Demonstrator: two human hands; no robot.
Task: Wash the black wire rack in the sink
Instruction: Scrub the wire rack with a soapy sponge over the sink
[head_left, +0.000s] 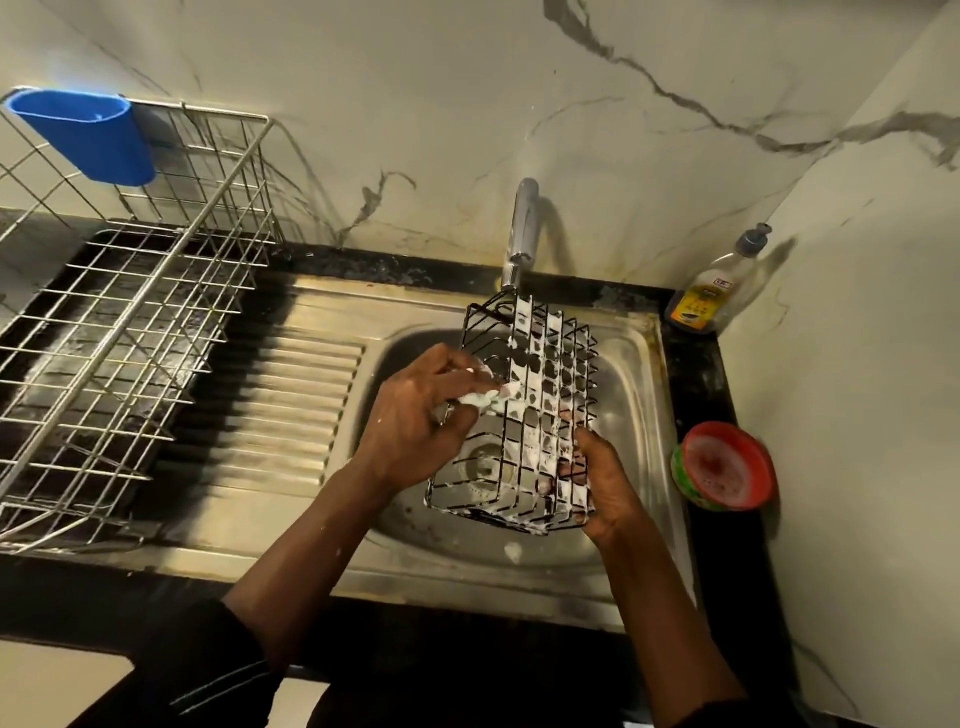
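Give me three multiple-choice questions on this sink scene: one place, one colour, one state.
1. Where is the soap bottle? A. in the basin B. in the corner right of the tap C. on the drainboard
2. What colour is the cup on the basket? A. blue B. red C. green
3. How is the rack? A. dry B. lying in the basket C. soapy, held over the sink

Answers: B, it stands by the wall; A, plainly blue plastic; C, suds coat its wires, right hand gripping it, left hand holding a sponge.
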